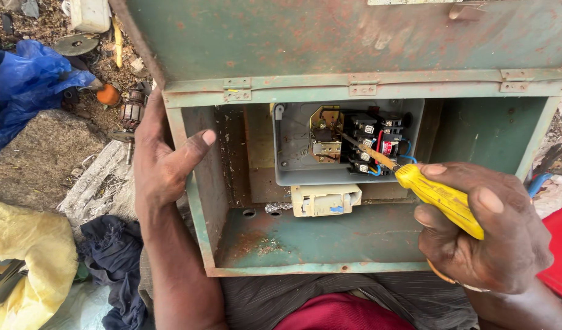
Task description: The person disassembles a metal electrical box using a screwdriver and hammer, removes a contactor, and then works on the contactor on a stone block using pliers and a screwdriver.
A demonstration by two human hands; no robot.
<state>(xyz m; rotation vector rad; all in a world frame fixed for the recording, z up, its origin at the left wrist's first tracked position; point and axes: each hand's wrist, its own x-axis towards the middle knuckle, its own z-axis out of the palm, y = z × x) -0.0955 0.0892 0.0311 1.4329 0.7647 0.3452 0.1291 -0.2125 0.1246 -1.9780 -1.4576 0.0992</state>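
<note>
A person sits with a rusty green metal box (330, 244) open on their lap. Inside, against its back wall, is a grey starter unit (348, 143) with coloured wires. The left hand (162, 162) grips the box's left wall, steadying it. The right hand (482, 229), at the box's right front corner, is closed around a yellow screwdriver (437, 198), tip on the unit's terminals. Keeping the blade square in the screw seems wise.

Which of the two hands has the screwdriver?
The right hand: its grip is closed on the yellow-handled screwdriver, tip in the grey switch unit. The left hand only clasps the green metal box wall.
</note>
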